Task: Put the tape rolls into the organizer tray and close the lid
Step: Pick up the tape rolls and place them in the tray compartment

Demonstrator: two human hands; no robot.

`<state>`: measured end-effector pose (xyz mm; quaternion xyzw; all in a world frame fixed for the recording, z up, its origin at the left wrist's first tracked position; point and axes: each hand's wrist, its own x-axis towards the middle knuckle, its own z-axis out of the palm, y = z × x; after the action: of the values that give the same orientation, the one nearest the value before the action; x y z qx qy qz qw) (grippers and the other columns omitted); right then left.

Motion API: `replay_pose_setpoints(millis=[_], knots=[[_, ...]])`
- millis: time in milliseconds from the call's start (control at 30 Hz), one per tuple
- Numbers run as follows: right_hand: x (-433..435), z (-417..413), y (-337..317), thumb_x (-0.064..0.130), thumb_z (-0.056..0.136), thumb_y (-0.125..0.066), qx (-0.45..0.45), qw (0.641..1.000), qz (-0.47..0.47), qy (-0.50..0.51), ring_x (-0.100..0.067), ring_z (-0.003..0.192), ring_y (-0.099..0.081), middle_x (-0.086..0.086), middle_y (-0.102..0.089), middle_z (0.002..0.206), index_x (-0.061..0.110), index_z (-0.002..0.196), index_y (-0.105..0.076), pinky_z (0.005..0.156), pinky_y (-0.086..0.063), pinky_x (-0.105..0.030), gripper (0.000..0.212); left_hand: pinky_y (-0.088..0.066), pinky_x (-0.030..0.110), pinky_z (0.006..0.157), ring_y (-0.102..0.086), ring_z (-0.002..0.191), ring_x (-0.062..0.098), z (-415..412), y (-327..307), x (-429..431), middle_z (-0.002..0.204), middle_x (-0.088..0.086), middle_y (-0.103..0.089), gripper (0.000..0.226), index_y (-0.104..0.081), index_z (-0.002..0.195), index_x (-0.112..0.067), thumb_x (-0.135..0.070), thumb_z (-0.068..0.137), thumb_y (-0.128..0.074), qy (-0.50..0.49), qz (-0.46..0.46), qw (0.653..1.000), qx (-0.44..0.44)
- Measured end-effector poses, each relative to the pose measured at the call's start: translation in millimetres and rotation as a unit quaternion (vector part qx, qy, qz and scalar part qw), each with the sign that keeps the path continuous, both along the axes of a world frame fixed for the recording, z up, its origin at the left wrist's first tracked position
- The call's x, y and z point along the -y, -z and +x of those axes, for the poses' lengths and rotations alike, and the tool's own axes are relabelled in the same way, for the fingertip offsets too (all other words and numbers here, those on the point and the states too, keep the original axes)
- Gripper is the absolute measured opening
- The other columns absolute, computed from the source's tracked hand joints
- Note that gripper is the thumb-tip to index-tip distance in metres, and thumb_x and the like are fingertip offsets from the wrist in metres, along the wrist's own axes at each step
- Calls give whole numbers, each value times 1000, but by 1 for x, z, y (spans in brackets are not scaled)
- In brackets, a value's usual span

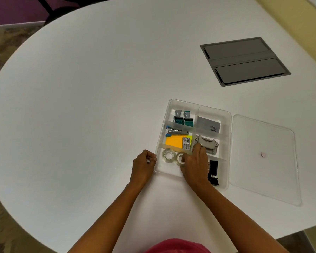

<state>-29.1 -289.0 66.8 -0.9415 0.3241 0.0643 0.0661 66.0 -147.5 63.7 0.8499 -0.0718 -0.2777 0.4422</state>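
A clear plastic organizer tray (226, 143) lies on the white table. Two clear tape rolls are in its near-left compartment: one roll (168, 155) lies flat on the left, and a second roll (179, 158) stands beside it, tilted. My right hand (195, 161) reaches into that compartment with its fingers closed on the second roll. My left hand (144, 164) pinches the tray's left rim near the front corner. The clear lid (263, 159) lies flat on the table to the right of the tray, touching its right side.
The tray also holds stamps (182, 117), a stapler (177, 132), yellow sticky notes (178, 142), a grey card box (208, 125), a hole punch (208, 145) and black binder clips (213, 172). A grey cable hatch (244, 61) is set into the table at the back right.
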Motion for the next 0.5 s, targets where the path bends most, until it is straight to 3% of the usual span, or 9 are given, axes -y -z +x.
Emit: replay_pose_setpoints(millis=[67, 200, 333, 500], knots=[[0, -1, 1, 12, 80, -72, 3, 1000, -1, 0, -34, 114, -48, -19, -51, 128, 6, 92, -72, 85, -46, -37, 14, -54, 37, 76, -56, 79, 17, -1, 0, 0, 82, -5, -57, 10, -63, 95, -8, -14, 88, -58, -2, -4, 1000, -4], [-1, 0, -2, 18, 84, -68, 6, 1000, 8, -8, -32, 120, -41, -18, -44, 134, 7, 103, -67, 91, -42, -34, 22, -54, 40, 78, -57, 79, 18, -1, 0, 0, 79, -8, -56, 10, -63, 95, -9, -14, 88, -58, -2, -6, 1000, -2], [-7, 4, -11, 34, 73, -78, 12, 999, 23, -41, -34, 121, -39, -20, -43, 131, 12, 111, -58, 94, -43, -36, 48, -53, 34, 73, -56, 78, 16, -2, 3, 0, 80, -8, -56, 7, -62, 93, -11, -15, 88, -59, 0, -8, 1000, 6], [-16, 20, -8, 39, 68, -81, 18, 995, 41, -95, -32, 113, -40, -16, -43, 123, 17, 115, -58, 92, -42, -37, 57, -51, 31, 74, -55, 80, 15, -2, 5, 0, 84, -7, -56, 6, -59, 94, -12, -16, 89, -58, 4, 0, 1000, 14]])
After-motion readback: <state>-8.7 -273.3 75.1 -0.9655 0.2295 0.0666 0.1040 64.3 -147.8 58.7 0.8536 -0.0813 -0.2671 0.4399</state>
